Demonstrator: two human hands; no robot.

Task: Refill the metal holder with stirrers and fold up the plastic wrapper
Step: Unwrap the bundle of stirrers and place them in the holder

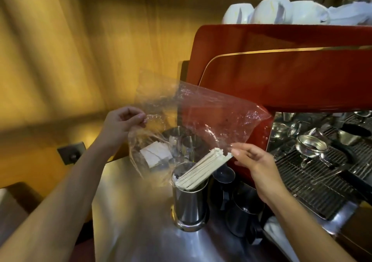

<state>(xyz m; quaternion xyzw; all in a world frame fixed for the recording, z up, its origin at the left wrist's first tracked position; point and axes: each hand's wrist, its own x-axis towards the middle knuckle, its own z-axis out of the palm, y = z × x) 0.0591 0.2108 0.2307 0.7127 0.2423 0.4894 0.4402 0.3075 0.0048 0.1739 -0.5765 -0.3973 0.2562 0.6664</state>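
Observation:
A clear plastic wrapper (203,118) is stretched in the air between both hands, above the counter. My left hand (122,120) pinches its left edge. My right hand (253,161) pinches its lower right edge with thumb and fingers. Below the wrapper stands a shiny metal holder (190,201), upright on the steel counter. A bundle of pale wooden stirrers (201,170) leans inside it, their tops tilted to the right, close to my right fingertips. A white paper label (156,154) shows through the wrapper's lower left part.
A red espresso machine (281,70) fills the right, with white cups (267,10) on top and a drip grate (314,177) with portafilters. Dark cups (223,179) and a black pitcher (244,207) stand right of the holder. More metal cups (181,137) sit behind. Wooden wall at left.

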